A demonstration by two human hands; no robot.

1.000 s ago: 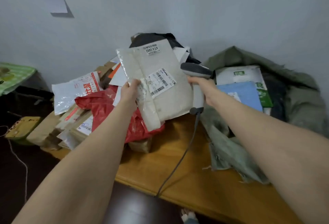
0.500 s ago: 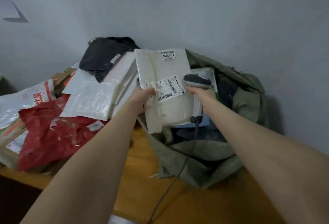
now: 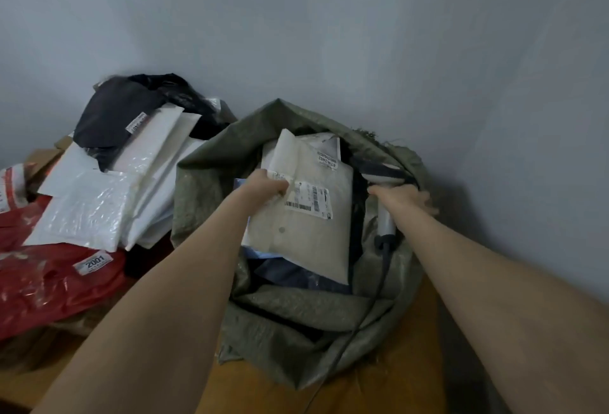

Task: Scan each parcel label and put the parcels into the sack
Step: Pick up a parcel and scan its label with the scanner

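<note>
1 green sack point(image 3: 204, 183), 1 scanner point(image 3: 385, 222), 1 cream parcel point(image 3: 306, 235) carrying 2 labels. Pile left of the sack is showing 1 red bag point(image 3: 49, 285), 1 black bag point(image 3: 112, 117) and several white mailers point(image 3: 85, 212). All is sitting on a wooden table point(image 3: 412, 380) against a grey wall point(image 3: 329, 18). Left hand point(image 3: 265, 186) is pinching the parcel's left edge, holding it in the sack mouth. Right hand point(image 3: 403, 198) is curling round the scanner, just right of the parcel.
</note>
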